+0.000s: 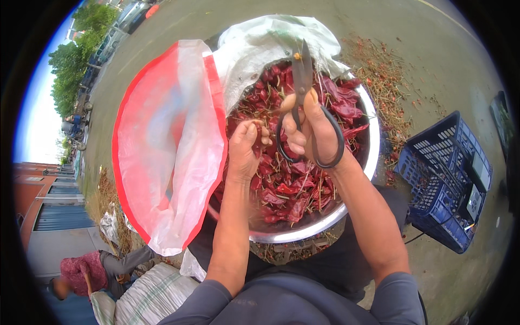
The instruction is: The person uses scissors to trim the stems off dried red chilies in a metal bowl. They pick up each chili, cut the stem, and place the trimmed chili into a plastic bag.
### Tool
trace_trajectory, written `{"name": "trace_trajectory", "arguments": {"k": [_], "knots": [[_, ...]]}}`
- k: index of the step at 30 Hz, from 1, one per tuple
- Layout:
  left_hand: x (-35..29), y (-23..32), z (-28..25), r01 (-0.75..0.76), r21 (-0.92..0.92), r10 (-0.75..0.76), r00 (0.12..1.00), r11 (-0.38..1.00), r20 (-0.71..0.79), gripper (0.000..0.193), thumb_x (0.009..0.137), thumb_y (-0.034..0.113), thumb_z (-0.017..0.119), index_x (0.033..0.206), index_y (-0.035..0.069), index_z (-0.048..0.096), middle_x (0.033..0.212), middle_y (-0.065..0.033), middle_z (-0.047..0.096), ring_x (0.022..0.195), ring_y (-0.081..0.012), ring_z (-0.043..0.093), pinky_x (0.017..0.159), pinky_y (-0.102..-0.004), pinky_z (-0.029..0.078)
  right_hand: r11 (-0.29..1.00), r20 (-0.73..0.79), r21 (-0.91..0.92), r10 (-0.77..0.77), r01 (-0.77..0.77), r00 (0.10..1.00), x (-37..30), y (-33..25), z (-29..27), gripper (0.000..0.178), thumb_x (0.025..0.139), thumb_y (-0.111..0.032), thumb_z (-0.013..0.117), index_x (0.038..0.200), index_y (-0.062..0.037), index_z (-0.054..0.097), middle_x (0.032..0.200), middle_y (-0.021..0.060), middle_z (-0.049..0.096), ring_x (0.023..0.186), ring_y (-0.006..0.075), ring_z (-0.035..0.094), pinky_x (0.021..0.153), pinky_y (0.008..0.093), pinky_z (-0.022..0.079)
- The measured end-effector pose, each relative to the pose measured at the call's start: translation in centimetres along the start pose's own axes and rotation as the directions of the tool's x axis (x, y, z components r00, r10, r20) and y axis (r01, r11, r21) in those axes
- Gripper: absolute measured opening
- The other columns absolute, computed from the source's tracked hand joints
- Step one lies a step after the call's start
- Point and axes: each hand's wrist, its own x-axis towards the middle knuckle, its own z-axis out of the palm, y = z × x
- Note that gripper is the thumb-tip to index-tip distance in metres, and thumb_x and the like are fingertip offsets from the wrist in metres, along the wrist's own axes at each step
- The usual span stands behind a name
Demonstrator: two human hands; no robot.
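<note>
A wide steel bowl [372, 157] full of dried red chillies [290, 187] rests on my lap. My right hand [310, 130] grips black scissors [302, 70] by their loop handles, blades pointing away from me over the chillies. My left hand [242, 151] hovers just left of it, fingers pinched on a small chilli stem right next to the scissor handles.
A red-rimmed clear plastic bag [168, 146] hangs open to the left of the bowl, a white sack [271, 38] behind it. Cut stems litter the concrete at right. A blue plastic crate [441, 184] stands at right. Another person crouches at lower left by a woven sack [146, 295].
</note>
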Motion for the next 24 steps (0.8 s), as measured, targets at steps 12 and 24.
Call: {"name": "trace_trajectory", "arguments": {"k": [12, 24], "knots": [[0.4, -2.6, -0.3, -0.026, 0.994, 0.14, 0.99, 0.102, 0.012, 0.045, 0.076, 0.015, 0.084, 0.111, -0.002, 0.063, 0.108, -0.0224, 0.067, 0.104, -0.0375, 0.065, 0.09, -0.0413, 0.051, 0.861, -0.262, -0.509, -0.15, -0.005, 0.953, 1.2, -1.3, -1.2, 0.073, 0.088, -0.069, 0.064, 0.115, -0.001, 0.056, 0.102, 0.01, 0.065, 0.097, 0.0177, 0.063, 0.092, 0.0345, 0.049], [-0.3, -2.8, -2.0, 0.088, 0.864, 0.14, 0.974, 0.497, -0.179, 0.028, 0.085, 0.006, 0.072, 0.112, 0.001, 0.066, 0.1, -0.0093, 0.07, 0.088, -0.0184, 0.065, 0.081, -0.0317, 0.05, 0.69, -0.271, -0.723, -0.228, -0.041, 0.935, 1.2, -1.1, -1.8, 0.063, 0.092, -0.063, 0.063, 0.099, 0.0001, 0.062, 0.082, 0.0077, 0.063, 0.084, 0.0166, 0.06, 0.078, 0.03, 0.048]]}}
